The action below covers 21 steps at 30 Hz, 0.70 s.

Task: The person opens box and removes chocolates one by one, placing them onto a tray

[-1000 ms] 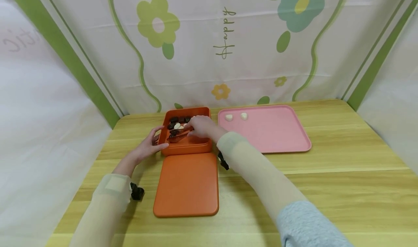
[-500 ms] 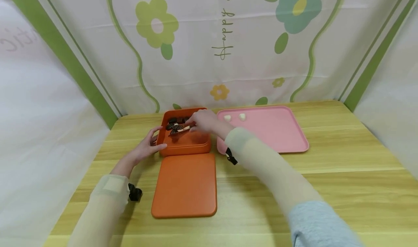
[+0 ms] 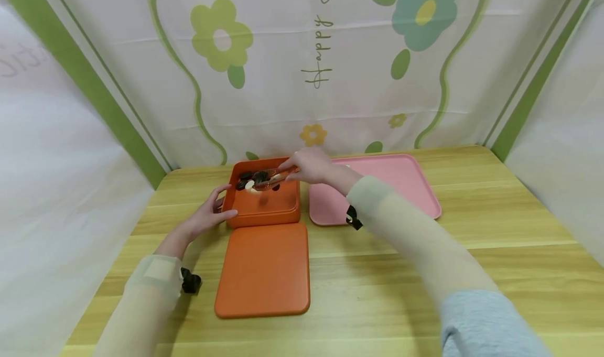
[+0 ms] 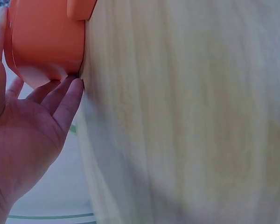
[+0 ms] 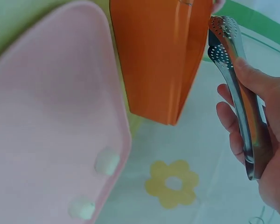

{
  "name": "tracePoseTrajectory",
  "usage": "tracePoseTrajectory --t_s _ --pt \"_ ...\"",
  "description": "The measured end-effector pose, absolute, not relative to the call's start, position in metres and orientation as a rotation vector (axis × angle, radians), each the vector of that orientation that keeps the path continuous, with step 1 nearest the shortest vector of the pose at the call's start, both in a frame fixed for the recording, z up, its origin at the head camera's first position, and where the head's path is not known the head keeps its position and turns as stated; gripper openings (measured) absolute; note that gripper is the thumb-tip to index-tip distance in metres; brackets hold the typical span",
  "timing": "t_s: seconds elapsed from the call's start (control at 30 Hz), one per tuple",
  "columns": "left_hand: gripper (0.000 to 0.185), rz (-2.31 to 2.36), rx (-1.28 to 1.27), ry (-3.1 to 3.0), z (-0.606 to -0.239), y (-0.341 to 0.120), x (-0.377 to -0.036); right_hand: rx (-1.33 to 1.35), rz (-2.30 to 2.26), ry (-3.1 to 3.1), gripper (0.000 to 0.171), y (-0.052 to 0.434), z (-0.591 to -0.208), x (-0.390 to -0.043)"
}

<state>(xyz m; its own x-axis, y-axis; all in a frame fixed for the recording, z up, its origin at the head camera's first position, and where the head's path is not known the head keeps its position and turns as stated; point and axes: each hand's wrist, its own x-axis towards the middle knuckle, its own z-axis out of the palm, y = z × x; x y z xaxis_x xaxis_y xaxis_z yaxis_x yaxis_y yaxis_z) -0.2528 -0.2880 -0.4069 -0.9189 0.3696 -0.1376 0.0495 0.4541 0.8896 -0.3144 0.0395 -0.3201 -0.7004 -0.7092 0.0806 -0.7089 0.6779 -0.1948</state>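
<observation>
An orange box point(image 3: 262, 205) stands open at the back of the table, with dark and pale pieces point(image 3: 250, 181) lying at its far end. My right hand point(image 3: 309, 166) grips metal tongs point(image 3: 276, 177) over the box's far right part; in the right wrist view the tongs point(image 5: 238, 88) are squeezed nearly together beside the box point(image 5: 158, 56). Whether a piece sits between the tips is unclear. My left hand point(image 3: 207, 216) rests with straight fingers against the box's left wall point(image 4: 42, 42). Two pale pieces point(image 5: 107, 161) lie on the pink tray point(image 5: 51, 135).
The orange lid point(image 3: 263, 270) lies flat in front of the box. The pink tray point(image 3: 406, 189) sits to the right of the box. A flowered cloth backdrop point(image 3: 311, 63) closes off the back and sides of the wooden table point(image 3: 472, 273).
My right hand has lifted the tongs from the middle of the box up and toward its far right corner. The left hand has stayed on the box's left wall.
</observation>
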Motion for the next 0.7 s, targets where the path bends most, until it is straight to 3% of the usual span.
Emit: tracePoseTrajectory --t_s 0.7 --pt "0.079 1.477 0.35 2.381 -0.409 -0.29 -0.252 -1.416 -0.671 2.754 0.036 0.106 -0.285 -0.295"
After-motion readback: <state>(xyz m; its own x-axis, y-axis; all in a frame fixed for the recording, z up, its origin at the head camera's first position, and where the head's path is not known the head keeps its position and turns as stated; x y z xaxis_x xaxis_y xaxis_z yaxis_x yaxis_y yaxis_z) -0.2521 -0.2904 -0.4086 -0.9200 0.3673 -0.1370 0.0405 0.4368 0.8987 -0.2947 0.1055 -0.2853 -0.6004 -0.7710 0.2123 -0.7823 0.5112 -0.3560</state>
